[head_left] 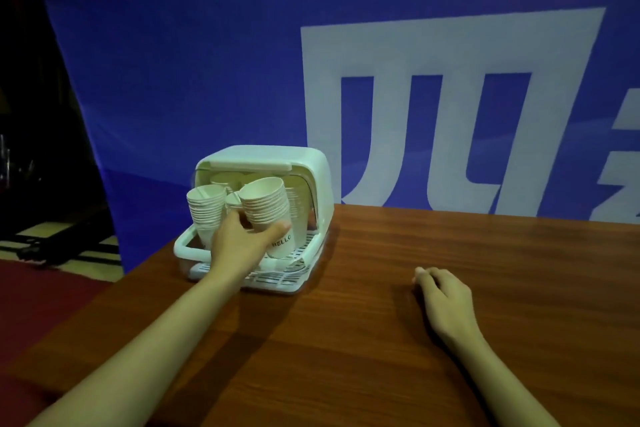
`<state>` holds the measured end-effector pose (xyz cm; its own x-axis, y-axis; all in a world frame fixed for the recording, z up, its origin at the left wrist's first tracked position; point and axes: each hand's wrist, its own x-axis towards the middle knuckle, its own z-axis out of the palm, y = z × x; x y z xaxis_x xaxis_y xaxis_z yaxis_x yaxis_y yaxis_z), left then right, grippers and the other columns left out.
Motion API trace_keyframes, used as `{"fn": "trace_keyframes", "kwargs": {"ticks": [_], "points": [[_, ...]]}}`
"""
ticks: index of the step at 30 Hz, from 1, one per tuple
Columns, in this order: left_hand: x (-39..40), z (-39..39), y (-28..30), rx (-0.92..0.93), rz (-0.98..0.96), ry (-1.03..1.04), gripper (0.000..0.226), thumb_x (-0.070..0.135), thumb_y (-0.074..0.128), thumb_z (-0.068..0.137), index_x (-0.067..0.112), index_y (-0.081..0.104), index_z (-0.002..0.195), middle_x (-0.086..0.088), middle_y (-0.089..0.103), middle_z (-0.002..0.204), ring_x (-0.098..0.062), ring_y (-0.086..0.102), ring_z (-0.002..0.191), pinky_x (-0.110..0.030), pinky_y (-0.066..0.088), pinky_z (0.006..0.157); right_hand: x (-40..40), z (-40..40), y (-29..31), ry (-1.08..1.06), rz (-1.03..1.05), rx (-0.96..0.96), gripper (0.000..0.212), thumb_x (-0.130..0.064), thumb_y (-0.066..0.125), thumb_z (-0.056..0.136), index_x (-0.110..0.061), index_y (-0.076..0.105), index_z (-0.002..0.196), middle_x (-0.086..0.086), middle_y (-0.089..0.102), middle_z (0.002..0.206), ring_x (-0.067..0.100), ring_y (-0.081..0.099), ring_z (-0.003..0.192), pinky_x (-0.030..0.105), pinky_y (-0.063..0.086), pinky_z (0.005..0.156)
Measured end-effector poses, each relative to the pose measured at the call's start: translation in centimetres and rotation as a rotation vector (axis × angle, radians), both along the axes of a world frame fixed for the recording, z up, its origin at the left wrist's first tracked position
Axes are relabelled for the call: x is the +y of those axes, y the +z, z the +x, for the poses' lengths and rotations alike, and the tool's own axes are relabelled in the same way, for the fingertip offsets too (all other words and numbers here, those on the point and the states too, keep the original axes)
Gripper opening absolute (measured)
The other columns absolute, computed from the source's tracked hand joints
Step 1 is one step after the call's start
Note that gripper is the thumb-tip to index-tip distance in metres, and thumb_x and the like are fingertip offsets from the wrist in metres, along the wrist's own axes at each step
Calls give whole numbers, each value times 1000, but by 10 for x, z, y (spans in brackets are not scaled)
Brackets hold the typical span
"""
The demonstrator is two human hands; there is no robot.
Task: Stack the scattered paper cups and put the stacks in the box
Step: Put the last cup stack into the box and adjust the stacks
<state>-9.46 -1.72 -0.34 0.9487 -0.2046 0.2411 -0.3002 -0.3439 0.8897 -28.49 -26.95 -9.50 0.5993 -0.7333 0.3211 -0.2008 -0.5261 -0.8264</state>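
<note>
- White paper cups nested into a tall stack (268,215) sit in the grip of the left hand (239,243), thumb on the stack's right side and fingers wrapped round its left; the stack tilts with its open mouth toward eleven o'clock.
- The lowest cup of that stack carries the printed word "HELLO" in dark letters, just beside the thumb tip.
- The held stack is at the open front of the box (298,180), a pale plastic case with a rounded hood and a slatted tray floor, standing at the tabletop's far left corner.
- A second stack of cups (205,210) stands inside the box at nine o'clock from the held one, close beside the left hand's fingers; more cup rims show deeper in the box, behind both.
- The right hand (443,302) lies palm down on the brown wood-grain tabletop (381,340), fingers loosely curled and holding nothing, well apart from the box at about four o'clock from it.
- A blue banner (207,62) hangs behind, bearing large white characters, cut off at the right edge.
</note>
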Motion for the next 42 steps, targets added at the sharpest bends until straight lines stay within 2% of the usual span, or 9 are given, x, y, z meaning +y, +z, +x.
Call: {"fn": "trace_keyframes", "kwargs": {"ticks": [5,12,17,22,26,32,36,38,42], "points": [[-15,14,1,-2,243,-110,47,33,93,74,32,64,110,4,72,112,-21,65,109,-41,54,98,0,0,-1,-21,51,10,29,-30,54,104,-17,73,85,-6,66,95,11,58,93,34,41,83],[-20,22,-2,-25,445,-122,51,36,90,78,18,71,121,-1,73,116,-24,64,109,-31,45,86,-3,1,-2,-16,7,59,27,-28,56,103,-20,71,81,-9,67,93,2,55,87,31,38,73],[-14,20,-6,-124,481,-123,42,36,89,77,21,73,112,1,76,112,-21,68,105,-33,53,86,-4,3,-4,-29,8,71,27,-26,57,102,-19,71,80,-5,70,94,12,59,89,35,41,78],[-2,29,-13,-243,557,31,66,57,86,75,19,58,122,1,72,110,-24,68,105,-39,56,82,-3,4,-3,-49,6,93,27,-26,58,102,-20,71,79,-4,71,91,15,62,89,36,43,77],[-4,32,-10,-372,651,52,52,56,84,78,19,60,104,1,71,100,-24,69,99,-35,52,74,1,5,0,-54,-13,128,27,-25,58,102,-19,71,79,-6,70,90,14,61,87,37,46,78],[-14,41,-10,-537,675,-10,74,43,91,73,23,45,127,0,66,120,-26,64,116,-42,58,84,7,6,4,-55,-57,175,25,-23,59,102,-18,71,81,-8,69,88,9,60,83,34,43,70],[-13,44,-12,-598,620,-97,84,47,87,78,31,41,146,2,62,128,-23,59,123,-39,53,90,8,7,4,-54,-67,181,26,-24,58,102,-17,72,80,-7,70,88,11,60,84,34,43,71],[-13,43,-13,-618,619,-162,78,51,83,83,31,45,148,3,60,125,-21,57,122,-35,50,89,9,6,4,-50,-71,182,26,-24,58,102,-17,71,80,-7,69,88,12,61,84,35,43,72],[-11,48,-4,-583,594,-188,48,43,82,86,21,67,127,3,56,107,-22,59,110,-33,45,80,10,6,4,-44,-87,188,27,-24,59,102,-16,71,79,-7,69,86,14,61,83,38,47,75]]}}
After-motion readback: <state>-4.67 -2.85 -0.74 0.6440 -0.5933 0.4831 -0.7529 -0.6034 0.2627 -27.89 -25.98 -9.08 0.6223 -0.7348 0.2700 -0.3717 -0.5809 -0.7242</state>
